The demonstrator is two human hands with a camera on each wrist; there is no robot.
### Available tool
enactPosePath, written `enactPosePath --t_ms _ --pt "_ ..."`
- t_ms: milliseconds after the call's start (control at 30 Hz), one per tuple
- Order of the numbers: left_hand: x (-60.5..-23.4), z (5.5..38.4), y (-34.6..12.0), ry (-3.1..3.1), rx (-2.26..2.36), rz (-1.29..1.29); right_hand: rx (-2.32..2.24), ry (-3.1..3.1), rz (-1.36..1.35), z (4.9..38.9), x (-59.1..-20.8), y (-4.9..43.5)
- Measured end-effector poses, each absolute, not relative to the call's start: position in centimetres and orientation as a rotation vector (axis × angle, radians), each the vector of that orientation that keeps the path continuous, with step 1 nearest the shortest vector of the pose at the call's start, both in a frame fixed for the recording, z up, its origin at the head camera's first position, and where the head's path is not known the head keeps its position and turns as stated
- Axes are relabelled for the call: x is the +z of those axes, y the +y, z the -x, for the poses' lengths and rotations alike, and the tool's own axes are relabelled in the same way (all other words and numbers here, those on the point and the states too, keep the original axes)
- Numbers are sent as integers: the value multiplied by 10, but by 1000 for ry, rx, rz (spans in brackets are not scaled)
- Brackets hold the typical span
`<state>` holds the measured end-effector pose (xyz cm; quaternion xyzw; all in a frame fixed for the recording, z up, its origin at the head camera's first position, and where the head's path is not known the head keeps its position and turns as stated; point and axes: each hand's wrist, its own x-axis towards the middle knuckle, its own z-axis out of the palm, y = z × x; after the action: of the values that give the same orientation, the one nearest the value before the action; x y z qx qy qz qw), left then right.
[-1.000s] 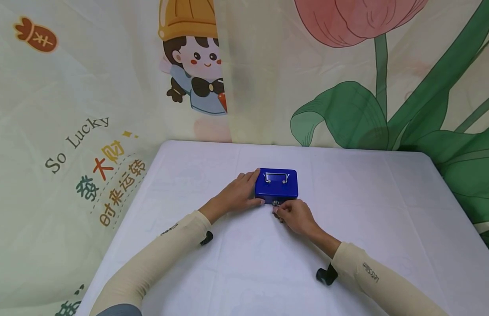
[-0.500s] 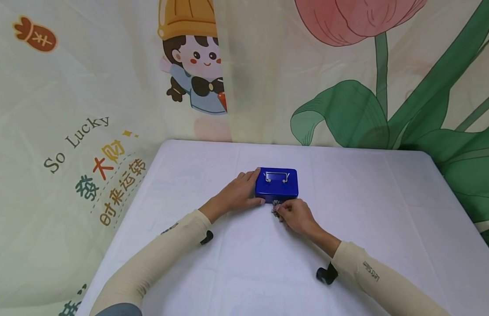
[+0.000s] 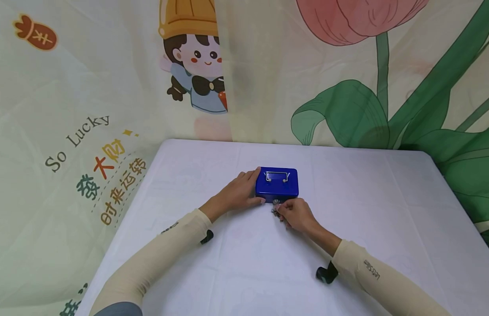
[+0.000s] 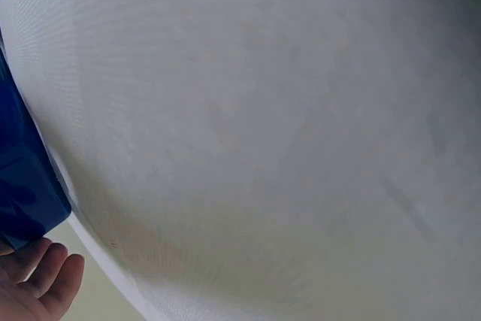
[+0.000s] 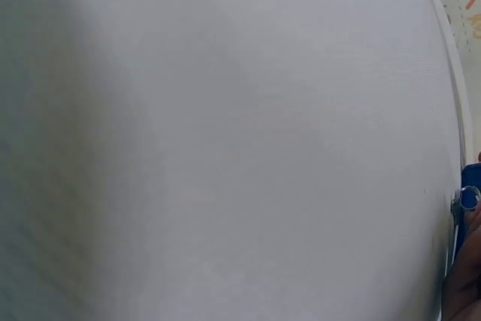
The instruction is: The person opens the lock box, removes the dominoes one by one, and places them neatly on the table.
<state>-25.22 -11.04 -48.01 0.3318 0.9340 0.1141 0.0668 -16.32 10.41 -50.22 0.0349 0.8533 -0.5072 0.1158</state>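
A small blue cash box (image 3: 277, 182) with a wire handle on its lid sits closed on the white-covered table. My left hand (image 3: 238, 192) holds its left side, thumb at the front corner and fingertips at the back corner. In the left wrist view, the fingers (image 4: 52, 268) show beside the box's end (image 4: 30, 193). At the front lock, my right hand (image 3: 297, 214) pinches a key between thumb and forefinger. A small bunch of keys (image 3: 275, 211) hangs there, partly covered by the fingers. The right wrist view shows a metal ring (image 5: 470, 198) against the blue box at its edge.
A white cloth (image 3: 367, 210) covers the table, with its far edge behind the box. Behind that hangs a printed curtain (image 3: 260, 79) with a flower and a cartoon figure. Black wrist cameras (image 3: 326, 274) hang under both sleeves.
My right fingers have turned slightly at the lock, and more of the hanging keys shows. The left hand and the box stay in place.
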Motion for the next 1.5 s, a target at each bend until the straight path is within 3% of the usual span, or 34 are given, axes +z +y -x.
enactPosePath --t_ms 1500 --pt "-476 267 -96 2862 328 -898 -1295 2528 -86 191 -495 127"
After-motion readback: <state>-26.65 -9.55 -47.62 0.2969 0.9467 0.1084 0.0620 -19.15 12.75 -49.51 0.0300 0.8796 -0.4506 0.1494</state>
